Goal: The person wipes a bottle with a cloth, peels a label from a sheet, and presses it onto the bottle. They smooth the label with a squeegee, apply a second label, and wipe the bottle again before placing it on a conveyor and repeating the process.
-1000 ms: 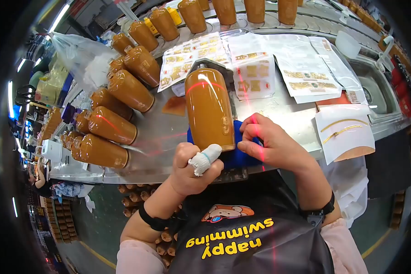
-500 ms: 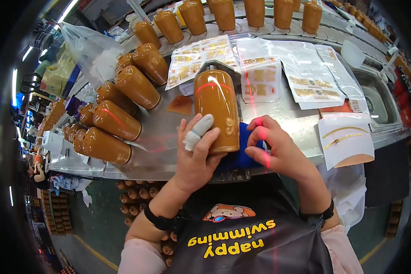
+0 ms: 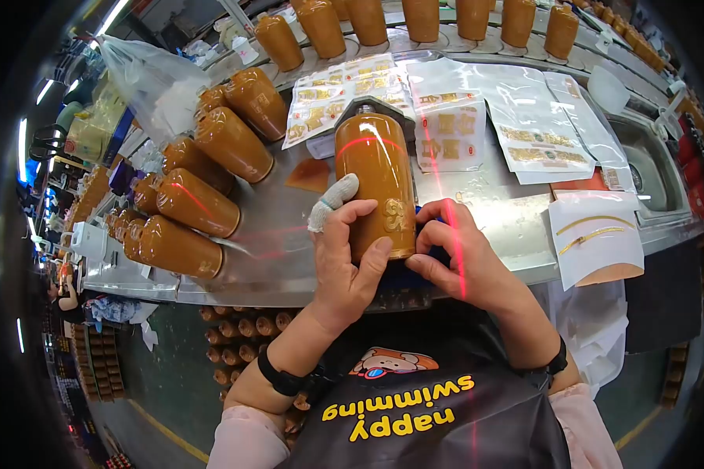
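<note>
A glossy brown bottle (image 3: 374,176) with a raised emblem low on its side lies in front of me, its neck toward a dark angular holder (image 3: 403,117). My left hand (image 3: 344,258) is closed around the bottle's lower left side, thumb near the base. A white covering wraps one of its fingers. My right hand (image 3: 465,254) is at the bottle's lower right edge with its fingers curled and thumb drawn in. Whether a small thing sits between those fingertips is hidden. A blue cloth (image 3: 438,254) shows partly behind them. Red laser lines cross the bottle and my right hand.
More brown bottles (image 3: 199,203) lie at the left; others stand on a conveyor (image 3: 446,39) at the back. Sheets of gold decals (image 3: 540,141) cover the far bench. A white card with gold strips (image 3: 594,227) lies right, near a metal sink (image 3: 649,172).
The bottle has turned slightly, bringing its emblem further toward the middle. My left thumb has moved onto the lower front, and my right hand has come in against the bottle's edge.
</note>
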A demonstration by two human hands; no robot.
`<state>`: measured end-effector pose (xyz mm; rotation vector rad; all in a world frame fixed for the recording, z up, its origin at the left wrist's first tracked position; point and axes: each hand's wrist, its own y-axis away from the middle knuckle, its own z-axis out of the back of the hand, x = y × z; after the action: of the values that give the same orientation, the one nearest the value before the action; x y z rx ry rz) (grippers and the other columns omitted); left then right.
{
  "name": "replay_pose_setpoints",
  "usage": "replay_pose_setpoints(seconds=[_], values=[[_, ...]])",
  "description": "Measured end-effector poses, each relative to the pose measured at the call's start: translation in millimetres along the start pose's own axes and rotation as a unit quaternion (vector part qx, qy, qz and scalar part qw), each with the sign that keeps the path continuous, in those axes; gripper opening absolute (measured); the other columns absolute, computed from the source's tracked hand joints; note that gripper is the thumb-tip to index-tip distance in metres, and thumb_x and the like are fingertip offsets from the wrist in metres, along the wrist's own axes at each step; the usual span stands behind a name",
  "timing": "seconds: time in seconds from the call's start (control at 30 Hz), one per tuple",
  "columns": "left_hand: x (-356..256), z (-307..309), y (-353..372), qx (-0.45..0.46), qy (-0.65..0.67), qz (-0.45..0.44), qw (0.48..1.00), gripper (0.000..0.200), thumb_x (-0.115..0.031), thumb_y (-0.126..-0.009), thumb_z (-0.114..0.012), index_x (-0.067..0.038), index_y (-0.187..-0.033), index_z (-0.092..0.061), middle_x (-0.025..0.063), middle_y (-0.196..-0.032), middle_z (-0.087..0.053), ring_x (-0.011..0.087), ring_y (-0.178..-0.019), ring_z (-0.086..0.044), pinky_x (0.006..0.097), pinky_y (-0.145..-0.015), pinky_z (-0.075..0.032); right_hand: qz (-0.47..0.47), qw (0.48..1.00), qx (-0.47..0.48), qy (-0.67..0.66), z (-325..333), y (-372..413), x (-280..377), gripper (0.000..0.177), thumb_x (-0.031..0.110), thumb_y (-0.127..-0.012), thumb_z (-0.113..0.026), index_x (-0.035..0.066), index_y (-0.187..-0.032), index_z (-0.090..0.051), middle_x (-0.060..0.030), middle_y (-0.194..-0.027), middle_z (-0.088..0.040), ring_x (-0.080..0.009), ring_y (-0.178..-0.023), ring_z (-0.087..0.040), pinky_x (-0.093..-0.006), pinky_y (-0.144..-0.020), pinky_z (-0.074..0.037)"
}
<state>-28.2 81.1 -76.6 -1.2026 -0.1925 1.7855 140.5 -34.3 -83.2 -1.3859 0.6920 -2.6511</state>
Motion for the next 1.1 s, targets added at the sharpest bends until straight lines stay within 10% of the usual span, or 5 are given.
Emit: replay_pose_setpoints(seconds=[1.1], values=[[3.5, 0.1, -5.4, 0.025, 0.027, 0.038, 0.999, 0.054, -0.025, -0.083, -0.07, -0.007, -0.128, -0.047, 0.0208, -0.141, -0.039, 0.0348, -0.13, -0.036, 0.0445, -0.109, -0.027, -0.007, 1.0, 0.002, 0.001, -2.5, 1.1, -0.4, 0.022, 0.017, -0.079, -0.076, 0.006, -0.084, -0.057, -0.0174, -0.11, -0.052, -0.0356, -0.108, -0.049, -0.0435, -0.095, -0.039]])
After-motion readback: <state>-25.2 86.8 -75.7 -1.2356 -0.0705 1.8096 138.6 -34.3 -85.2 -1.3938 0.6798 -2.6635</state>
